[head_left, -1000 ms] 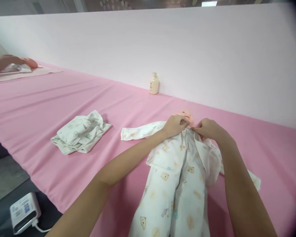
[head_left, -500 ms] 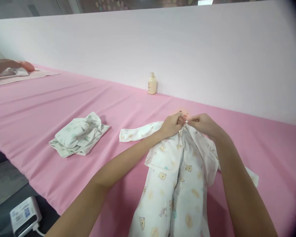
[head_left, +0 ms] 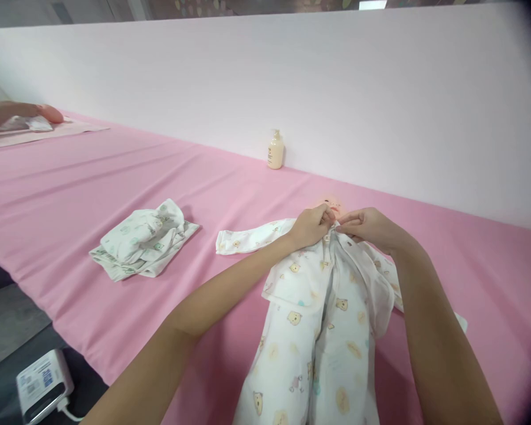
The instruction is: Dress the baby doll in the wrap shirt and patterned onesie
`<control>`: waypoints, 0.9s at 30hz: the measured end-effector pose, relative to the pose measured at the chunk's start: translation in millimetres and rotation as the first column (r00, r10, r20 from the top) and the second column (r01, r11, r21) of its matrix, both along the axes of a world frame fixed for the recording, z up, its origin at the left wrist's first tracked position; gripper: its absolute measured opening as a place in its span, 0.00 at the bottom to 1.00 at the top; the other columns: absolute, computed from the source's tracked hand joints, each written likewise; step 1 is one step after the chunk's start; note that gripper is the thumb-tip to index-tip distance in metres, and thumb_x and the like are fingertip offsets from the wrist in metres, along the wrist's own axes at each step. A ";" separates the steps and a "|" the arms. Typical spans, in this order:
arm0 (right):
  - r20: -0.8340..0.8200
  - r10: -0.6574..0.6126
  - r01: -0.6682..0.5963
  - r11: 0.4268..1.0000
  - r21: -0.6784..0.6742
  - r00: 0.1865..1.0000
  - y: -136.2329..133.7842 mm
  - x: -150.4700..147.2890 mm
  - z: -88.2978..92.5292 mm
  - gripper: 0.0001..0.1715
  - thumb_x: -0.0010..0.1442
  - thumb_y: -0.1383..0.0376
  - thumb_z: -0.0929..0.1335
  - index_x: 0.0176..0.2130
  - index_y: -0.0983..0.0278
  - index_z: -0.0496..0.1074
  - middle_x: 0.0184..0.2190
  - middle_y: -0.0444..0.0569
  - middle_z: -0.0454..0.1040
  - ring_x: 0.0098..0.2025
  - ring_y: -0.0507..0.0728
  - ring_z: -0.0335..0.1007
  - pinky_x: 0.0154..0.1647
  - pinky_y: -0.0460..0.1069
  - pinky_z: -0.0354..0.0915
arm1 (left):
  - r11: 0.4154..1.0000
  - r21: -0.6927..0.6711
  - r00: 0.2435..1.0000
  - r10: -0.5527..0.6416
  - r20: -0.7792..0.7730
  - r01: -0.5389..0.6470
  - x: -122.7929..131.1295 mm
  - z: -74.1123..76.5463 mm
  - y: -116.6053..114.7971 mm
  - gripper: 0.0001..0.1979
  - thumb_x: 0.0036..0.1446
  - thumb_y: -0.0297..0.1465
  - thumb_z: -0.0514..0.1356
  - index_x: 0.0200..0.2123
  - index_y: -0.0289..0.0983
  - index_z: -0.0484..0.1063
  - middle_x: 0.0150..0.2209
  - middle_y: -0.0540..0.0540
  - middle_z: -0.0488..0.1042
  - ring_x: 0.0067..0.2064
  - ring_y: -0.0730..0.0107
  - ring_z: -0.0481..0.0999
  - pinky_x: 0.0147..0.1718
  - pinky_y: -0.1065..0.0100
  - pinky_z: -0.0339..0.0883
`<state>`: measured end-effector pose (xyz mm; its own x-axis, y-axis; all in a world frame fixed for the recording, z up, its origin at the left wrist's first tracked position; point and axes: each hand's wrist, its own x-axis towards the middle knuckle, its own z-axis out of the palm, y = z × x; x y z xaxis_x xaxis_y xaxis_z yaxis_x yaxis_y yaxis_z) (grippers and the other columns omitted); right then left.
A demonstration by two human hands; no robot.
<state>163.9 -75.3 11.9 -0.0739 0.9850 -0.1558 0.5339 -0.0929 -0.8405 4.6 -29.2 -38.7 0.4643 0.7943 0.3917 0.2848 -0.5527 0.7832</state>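
A baby doll [head_left: 333, 205] lies on its back, its face partly behind my hands. It wears a white baby garment [head_left: 294, 319] printed with small bears, which has a front opening running down the middle and sleeves spread to both sides. My left hand [head_left: 313, 225] pinches the left edge of the collar just below the doll's chin. Opposite it, my right hand [head_left: 363, 227] has thumb and fingertips closed on the other collar edge. The fastening between the fingertips is too small to make out.
On the pink sheet [head_left: 194, 330] to the left lies a folded heap of white printed cloth [head_left: 144, 239]. A cream pump bottle [head_left: 275, 151] stands by the white wall [head_left: 230, 82]. Another person's arm [head_left: 9, 113] reaches in at far left. A white power bank [head_left: 44, 383] sits low left.
My right hand has shifted slightly right and down, its fingers a little more extended. My left hand stays at the collar. The view has moved slightly.
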 end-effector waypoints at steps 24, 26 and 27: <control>0.135 -0.140 0.116 0.978 0.176 0.981 15.9 -9.1 -27.8 0.09 0.40 0.64 0.69 0.25 0.67 0.73 0.17 0.40 0.63 0.21 0.48 0.56 0.20 0.43 0.54 | 0.995 -0.103 0.999 -0.012 0.033 0.015 -6.5 -1.3 7.2 0.06 0.52 0.29 0.58 0.35 0.36 0.68 0.27 0.52 0.74 0.32 0.74 0.73 0.34 0.73 0.62; 0.111 -0.134 0.114 0.979 0.168 0.985 16.8 -8.6 -29.3 0.09 0.40 0.63 0.70 0.25 0.66 0.74 0.17 0.39 0.63 0.21 0.48 0.56 0.20 0.42 0.54 | 0.993 -0.113 0.999 -0.020 0.051 0.025 -5.8 -2.7 9.4 0.07 0.50 0.27 0.59 0.35 0.36 0.67 0.27 0.52 0.74 0.31 0.75 0.73 0.33 0.74 0.62; 0.087 -0.128 0.113 0.981 0.157 0.988 17.2 -7.8 -29.8 0.10 0.40 0.63 0.70 0.25 0.67 0.73 0.17 0.40 0.64 0.22 0.48 0.57 0.21 0.42 0.55 | 0.992 -0.123 0.998 -0.018 0.062 0.026 -5.2 -3.9 10.9 0.07 0.49 0.26 0.58 0.35 0.35 0.67 0.26 0.52 0.74 0.30 0.75 0.72 0.32 0.74 0.62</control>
<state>156.1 -58.1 -17.9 0.0551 0.9985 -0.0050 0.6053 -0.0374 -0.7951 -0.6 -18.3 -42.6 0.4608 0.8283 0.3187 0.2237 -0.4559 0.8615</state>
